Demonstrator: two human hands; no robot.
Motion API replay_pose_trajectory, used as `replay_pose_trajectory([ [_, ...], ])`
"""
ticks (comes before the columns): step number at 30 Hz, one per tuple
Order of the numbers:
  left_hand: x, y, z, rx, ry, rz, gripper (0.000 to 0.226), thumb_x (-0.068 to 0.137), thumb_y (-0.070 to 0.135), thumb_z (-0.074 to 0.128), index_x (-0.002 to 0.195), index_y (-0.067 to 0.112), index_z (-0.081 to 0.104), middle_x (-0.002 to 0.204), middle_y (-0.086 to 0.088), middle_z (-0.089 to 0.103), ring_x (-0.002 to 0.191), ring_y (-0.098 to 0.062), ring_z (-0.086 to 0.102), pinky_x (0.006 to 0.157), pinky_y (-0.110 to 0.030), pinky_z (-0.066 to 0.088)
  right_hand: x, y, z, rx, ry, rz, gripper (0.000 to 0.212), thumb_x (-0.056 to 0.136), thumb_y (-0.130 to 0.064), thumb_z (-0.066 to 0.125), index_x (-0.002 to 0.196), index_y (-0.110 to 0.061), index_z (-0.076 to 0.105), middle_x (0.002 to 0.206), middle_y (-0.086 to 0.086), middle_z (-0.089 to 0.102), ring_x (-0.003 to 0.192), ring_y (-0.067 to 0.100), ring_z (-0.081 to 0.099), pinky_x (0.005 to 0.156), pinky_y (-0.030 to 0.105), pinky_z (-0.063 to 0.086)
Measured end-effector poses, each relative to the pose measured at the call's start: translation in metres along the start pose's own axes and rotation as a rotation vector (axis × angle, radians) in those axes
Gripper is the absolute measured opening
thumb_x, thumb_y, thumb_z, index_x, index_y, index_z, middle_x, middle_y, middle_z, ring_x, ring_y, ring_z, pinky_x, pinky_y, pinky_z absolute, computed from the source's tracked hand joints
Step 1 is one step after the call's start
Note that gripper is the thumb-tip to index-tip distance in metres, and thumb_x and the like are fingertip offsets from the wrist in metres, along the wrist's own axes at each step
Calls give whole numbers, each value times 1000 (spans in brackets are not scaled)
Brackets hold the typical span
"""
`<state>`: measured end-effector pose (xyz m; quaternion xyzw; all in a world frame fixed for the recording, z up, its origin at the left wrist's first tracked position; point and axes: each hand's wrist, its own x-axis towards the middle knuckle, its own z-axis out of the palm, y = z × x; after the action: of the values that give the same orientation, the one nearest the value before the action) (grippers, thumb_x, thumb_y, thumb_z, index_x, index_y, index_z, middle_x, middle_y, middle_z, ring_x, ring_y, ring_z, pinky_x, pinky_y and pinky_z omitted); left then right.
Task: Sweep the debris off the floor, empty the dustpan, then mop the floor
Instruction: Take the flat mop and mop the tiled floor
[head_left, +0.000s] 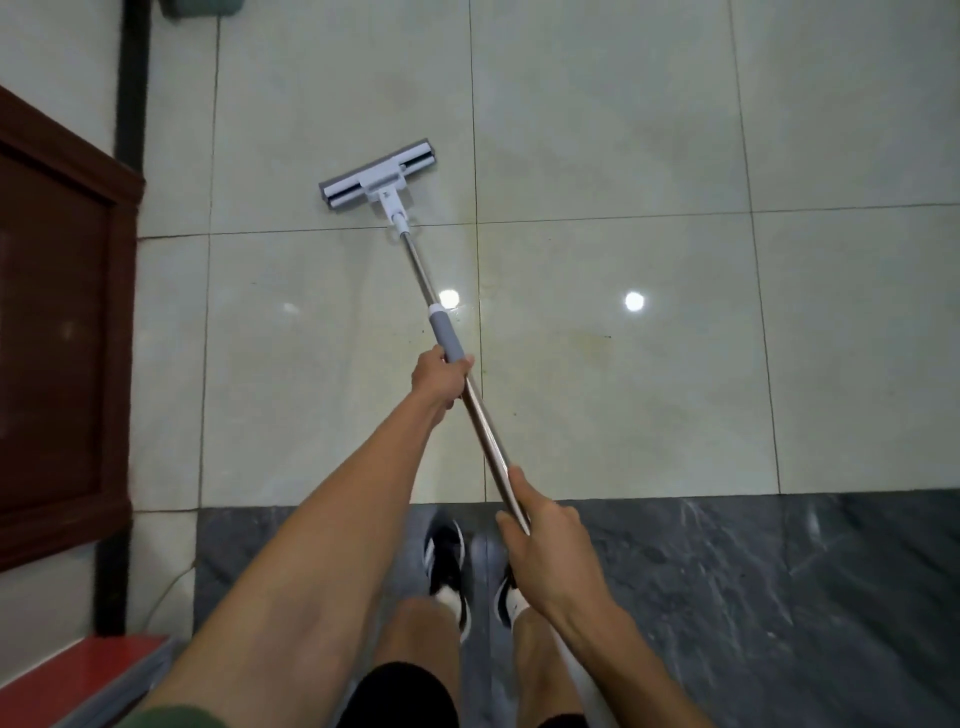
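Open pale floor (597, 156) lies ahead and right of the mop head (377, 175). A dark wooden cabinet (57, 322) blocks the left side. A red-topped object (88, 670) stands at lower left.

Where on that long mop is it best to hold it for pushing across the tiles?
Two spaced grips on the mop: the left hand wraps the grey sleeve from the left, and the right hand holds the bare metal pole near its top. The pole slants down to the flat head, so spaced hands steer it.
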<state>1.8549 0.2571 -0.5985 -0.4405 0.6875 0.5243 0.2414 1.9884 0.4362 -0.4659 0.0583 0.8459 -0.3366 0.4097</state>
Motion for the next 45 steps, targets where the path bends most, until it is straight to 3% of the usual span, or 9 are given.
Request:
replay_pose_trajectory([
  [4, 36, 40, -27, -39, -44, 9, 21, 95, 19, 58, 116, 13, 59, 92, -8, 59, 70, -20, 49, 48, -27, 35, 50, -45, -14, 5, 11, 15, 57, 101, -31, 49, 152, -46, 28, 77, -11, 60, 60, 6, 60, 45, 9, 37],
  [10, 101, 101, -80, -26, -84, 12, 31, 94, 12, 54, 125, 12, 54, 99, -10, 58, 72, -20, 49, 49, -27, 36, 114, -128, -15, 1, 14, 12, 56, 103, -32, 48, 154, -43, 27, 83, -11, 60, 67, 4, 59, 52, 8, 41],
  [15, 159, 163, -134, 29, -130, 20, 68, 93, 11, 50, 153, 31, 27, 109, -7, 56, 73, -19, 45, 48, -27, 34, 174, -199, -21, -17, 42, -39, 57, 102, -32, 48, 155, -40, 27, 77, -13, 55, 61, 7, 58, 48, 11, 38],
  [19, 177, 188, -132, 179, -160, 15, 46, 90, 6, 44, 135, 16, 45, 98, -8, 48, 68, -21, 40, 43, -25, 29, 186, -208, -36, -84, 44, -12, 58, 101, -33, 47, 153, -45, 25, 80, -8, 58, 61, 10, 59, 46, 14, 37],
  [23, 165, 178, -114, 162, -155, 0, 72, 91, 9, 40, 155, 38, 25, 105, -7, 51, 66, -21, 39, 44, -25, 31, 174, -199, -44, -88, 28, 7, 57, 103, -34, 45, 155, -43, 25, 91, -3, 62, 68, 11, 61, 55, 15, 45],
  [30, 129, 151, -95, 157, -114, -39, 65, 92, 7, 47, 151, 32, 35, 97, -6, 52, 63, -19, 36, 39, -21, 29, 136, -166, -51, -88, 0, -55, 56, 102, -28, 44, 153, -41, 26, 82, -1, 61, 63, 13, 60, 52, 19, 41],
  [34, 84, 111, -54, 155, -112, -44, 57, 94, 8, 47, 146, 28, 40, 92, -7, 48, 68, -20, 41, 43, -24, 31, 90, -111, -58, -84, -26, -85, 53, 102, -27, 44, 151, -41, 29, 82, -4, 60, 65, 12, 61, 52, 16, 44],
  [39, 9, 47, 14, 88, -110, -67, 63, 95, 7, 50, 151, 33, 34, 97, -9, 52, 76, -24, 42, 48, -29, 29, 20, -20, -74, -135, -81, -84, 56, 100, -23, 42, 150, -42, 26, 87, 2, 63, 71, 20, 63, 65, 34, 56],
  [45, -74, -4, 85, 21, -121, -98, 69, 96, 5, 53, 154, 34, 28, 120, -12, 53, 80, -25, 46, 49, -30, 30, -49, 69, -101, -159, -141, -64, 67, 94, -16, 44, 153, -43, 26, 95, 7, 63, 78, 22, 64, 69, 33, 57],
])
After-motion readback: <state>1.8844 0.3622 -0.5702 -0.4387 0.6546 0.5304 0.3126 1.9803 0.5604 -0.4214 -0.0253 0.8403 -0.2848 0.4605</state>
